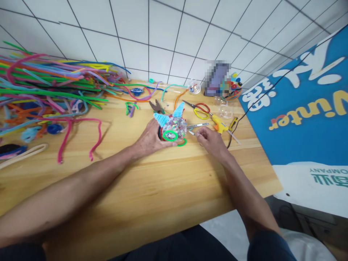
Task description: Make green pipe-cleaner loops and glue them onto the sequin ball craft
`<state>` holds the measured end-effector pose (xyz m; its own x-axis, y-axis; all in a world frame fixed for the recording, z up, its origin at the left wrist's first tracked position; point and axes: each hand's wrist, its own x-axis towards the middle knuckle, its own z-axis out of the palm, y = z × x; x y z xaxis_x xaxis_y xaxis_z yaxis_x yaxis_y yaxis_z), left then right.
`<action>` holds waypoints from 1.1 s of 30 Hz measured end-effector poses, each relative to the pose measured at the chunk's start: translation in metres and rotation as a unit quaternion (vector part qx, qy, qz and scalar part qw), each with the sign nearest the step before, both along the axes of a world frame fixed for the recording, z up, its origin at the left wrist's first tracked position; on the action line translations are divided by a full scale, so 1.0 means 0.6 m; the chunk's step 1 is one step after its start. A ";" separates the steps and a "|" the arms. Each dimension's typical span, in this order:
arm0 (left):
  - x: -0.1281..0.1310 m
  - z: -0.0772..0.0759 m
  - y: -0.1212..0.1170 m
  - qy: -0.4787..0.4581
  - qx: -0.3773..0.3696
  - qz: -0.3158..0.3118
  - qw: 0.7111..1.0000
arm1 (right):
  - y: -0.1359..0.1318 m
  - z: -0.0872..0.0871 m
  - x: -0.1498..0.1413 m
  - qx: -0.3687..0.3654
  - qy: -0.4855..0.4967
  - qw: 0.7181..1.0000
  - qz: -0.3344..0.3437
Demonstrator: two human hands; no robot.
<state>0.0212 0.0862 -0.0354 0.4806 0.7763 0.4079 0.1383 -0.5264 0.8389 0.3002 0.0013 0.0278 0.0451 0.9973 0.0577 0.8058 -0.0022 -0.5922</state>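
Observation:
My left hand (151, 139) is wrapped round the side of a clear ball (175, 127) filled with multicoloured bits. Two light-blue ears of pipe cleaner (161, 119) stand on the ball, and a green ring (170, 136) is on its front. To the ball's right, my right hand (210, 139) has its fingers pinched together. A short white stick (191, 133) shows by those fingertips; whether they hold it is unclear. Just above lies a slim metal tool (198, 125). A curved green piece (181, 143) is under the ball, near my left thumb.
Pliers (156, 107), scissors (201, 109) and a yellow glue gun (220, 125) lie behind my hands. Clear plastic balls (194, 87) stand near the tiled wall. A large heap of pipe cleaners (54, 81) covers the left. A black cable (261, 92) crosses the blue board (307, 137) at right.

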 end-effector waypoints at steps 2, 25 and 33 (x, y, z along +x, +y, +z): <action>0.000 0.001 0.000 0.007 0.002 0.002 1.000 | 0.003 -0.010 0.014 -0.023 -0.071 0.997 0.021; 0.002 0.001 0.000 -0.007 0.003 0.011 1.000 | 0.069 0.003 -0.002 0.112 0.099 0.989 -0.006; 0.002 -0.001 0.000 -0.026 -0.021 -0.005 0.999 | -0.008 0.007 -0.065 0.126 0.136 0.982 0.021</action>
